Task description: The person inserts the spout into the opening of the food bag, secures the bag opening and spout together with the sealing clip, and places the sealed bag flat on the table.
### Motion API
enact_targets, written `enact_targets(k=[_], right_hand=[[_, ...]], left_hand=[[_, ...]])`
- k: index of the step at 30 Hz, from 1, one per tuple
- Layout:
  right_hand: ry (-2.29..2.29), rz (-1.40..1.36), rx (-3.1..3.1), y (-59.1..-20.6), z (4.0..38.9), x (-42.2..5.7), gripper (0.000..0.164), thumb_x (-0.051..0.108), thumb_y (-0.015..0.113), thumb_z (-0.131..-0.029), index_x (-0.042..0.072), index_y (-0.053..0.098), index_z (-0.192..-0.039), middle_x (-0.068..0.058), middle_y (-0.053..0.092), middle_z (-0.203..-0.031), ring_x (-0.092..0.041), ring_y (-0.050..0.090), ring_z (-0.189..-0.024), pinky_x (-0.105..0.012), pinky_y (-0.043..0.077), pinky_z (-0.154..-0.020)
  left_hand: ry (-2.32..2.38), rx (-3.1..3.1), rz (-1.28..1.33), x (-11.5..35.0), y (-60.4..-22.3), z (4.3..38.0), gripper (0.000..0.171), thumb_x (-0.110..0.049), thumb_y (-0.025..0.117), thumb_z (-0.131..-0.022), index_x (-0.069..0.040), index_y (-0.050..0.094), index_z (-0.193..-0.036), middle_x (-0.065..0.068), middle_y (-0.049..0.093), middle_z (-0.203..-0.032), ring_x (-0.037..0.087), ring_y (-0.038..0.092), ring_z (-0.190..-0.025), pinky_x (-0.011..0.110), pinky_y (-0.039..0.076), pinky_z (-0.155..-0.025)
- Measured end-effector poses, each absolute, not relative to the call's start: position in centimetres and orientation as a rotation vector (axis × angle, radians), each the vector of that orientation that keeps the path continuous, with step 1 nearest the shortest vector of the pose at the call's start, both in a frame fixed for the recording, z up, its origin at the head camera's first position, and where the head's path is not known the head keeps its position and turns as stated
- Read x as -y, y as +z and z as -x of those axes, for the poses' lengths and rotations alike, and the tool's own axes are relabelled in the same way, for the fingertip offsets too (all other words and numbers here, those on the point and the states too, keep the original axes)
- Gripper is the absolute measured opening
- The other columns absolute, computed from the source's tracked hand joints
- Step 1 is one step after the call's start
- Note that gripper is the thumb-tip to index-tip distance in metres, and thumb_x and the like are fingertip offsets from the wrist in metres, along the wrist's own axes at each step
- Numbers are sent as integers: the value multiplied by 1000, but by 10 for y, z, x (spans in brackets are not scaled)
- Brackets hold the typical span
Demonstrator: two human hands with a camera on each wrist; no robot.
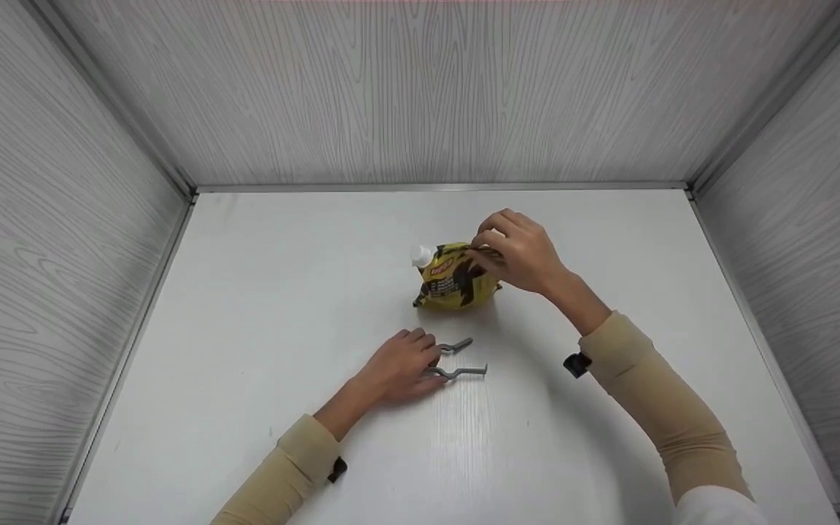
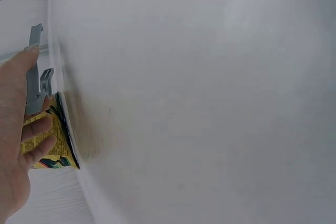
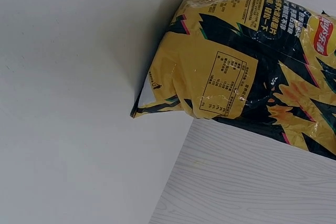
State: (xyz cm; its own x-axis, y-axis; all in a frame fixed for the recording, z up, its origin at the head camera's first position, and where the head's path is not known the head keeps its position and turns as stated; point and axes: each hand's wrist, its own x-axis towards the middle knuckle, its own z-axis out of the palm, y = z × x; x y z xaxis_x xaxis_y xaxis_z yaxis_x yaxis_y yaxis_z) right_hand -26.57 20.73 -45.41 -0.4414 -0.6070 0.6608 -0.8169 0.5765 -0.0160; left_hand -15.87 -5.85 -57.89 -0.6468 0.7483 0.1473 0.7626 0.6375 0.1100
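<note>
A yellow and black chip bag (image 1: 456, 281) stands upright on the white table, its printed back filling much of the right wrist view. At its upper right, my right hand (image 1: 526, 251) pinches the top edge. A round white cap (image 1: 421, 255) sits at the bag's upper left corner; how it is fixed there cannot be told. Nearer to me, my left hand (image 1: 407, 362) grips a grey plastic clip (image 1: 456, 372) between thumb and fingers. The clip's two arms are spread and point right, just in front of the bag. In the right wrist view the right hand is out of sight.
The white table (image 1: 267, 292) is enclosed by grey wood-grain panels at the back (image 1: 420, 95), left and right. Black wrist cameras (image 1: 577, 364) are strapped over the beige sleeves (image 1: 653, 394).
</note>
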Motion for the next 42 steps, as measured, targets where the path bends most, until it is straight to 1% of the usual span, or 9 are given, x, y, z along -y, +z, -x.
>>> enact_targets(k=[6, 13, 19, 22, 28, 31, 36, 42], right_hand=[[447, -1141, 2166, -455, 266, -207, 16, 24, 82, -93, 11, 74, -95, -8, 71, -98, -26, 69, -93, -44, 61, -83], [456, -1142, 2183, -453, 266, -207, 16, 24, 82, -93, 10, 74, -96, -9, 71, -98, -26, 68, -93, -43, 61, -81], [437, -1140, 2204, -452, 266, -207, 16, 25, 81, -94, 10, 74, -96, -8, 71, -99, -26, 68, -94, -43, 61, -82], [431, -1136, 2212, -452, 265, -207, 16, 24, 81, -94, 10, 74, -96, -8, 72, -98, -26, 69, -95, -43, 61, -82], [430, -1136, 2204, -451, 266, -207, 15, 23, 82, -94, 10, 74, -96, -8, 71, -98, -26, 68, -94, -43, 61, -81], [419, -1138, 2190, -450, 266, -208, 16, 24, 83, -93, 11, 74, -95, -8, 71, -98, -27, 68, -94, -43, 61, -82], [422, -1146, 2155, -451, 267, -208, 16, 22, 84, -91, 10, 74, -93, -9, 71, -97, -28, 68, -94, -44, 61, -82], [444, -1144, 2174, -452, 266, -208, 15, 22, 82, -93, 10, 74, -94, -9, 71, -97, -27, 68, -93, -44, 61, -81]], left_hand=[[-242, 2673, 1227, 67, -580, 159, 37, -54, 70, -97, -17, 67, -98, -1, 70, -103, 18, 63, -98, 35, 55, -88], [-244, 2679, 1174, 75, -577, 161, 37, -54, 71, -97, -17, 67, -100, -1, 70, -104, 18, 62, -99, 33, 55, -86], [-305, 2644, 1141, 83, -577, 162, 37, -53, 73, -95, -16, 67, -98, -1, 70, -101, 19, 62, -98, 34, 55, -85], [-304, 2642, 1117, 86, -577, 162, 36, -53, 74, -95, -17, 67, -98, -1, 70, -102, 18, 63, -100, 34, 55, -87], [-263, 2658, 1068, 91, -572, 162, 36, -54, 74, -95, -18, 68, -100, -1, 71, -107, 19, 63, -106, 37, 55, -98], [-264, 2670, 1049, 91, -570, 162, 36, -54, 74, -95, -19, 68, -100, -2, 71, -108, 19, 64, -108, 39, 54, -102], [-300, 2664, 1032, 94, -565, 164, 35, -53, 75, -94, -19, 69, -97, -1, 72, -106, 19, 65, -107, 40, 54, -101], [-323, 2639, 1030, 100, -562, 166, 34, -51, 77, -93, -18, 69, -96, -1, 72, -104, 20, 65, -107, 40, 55, -101]])
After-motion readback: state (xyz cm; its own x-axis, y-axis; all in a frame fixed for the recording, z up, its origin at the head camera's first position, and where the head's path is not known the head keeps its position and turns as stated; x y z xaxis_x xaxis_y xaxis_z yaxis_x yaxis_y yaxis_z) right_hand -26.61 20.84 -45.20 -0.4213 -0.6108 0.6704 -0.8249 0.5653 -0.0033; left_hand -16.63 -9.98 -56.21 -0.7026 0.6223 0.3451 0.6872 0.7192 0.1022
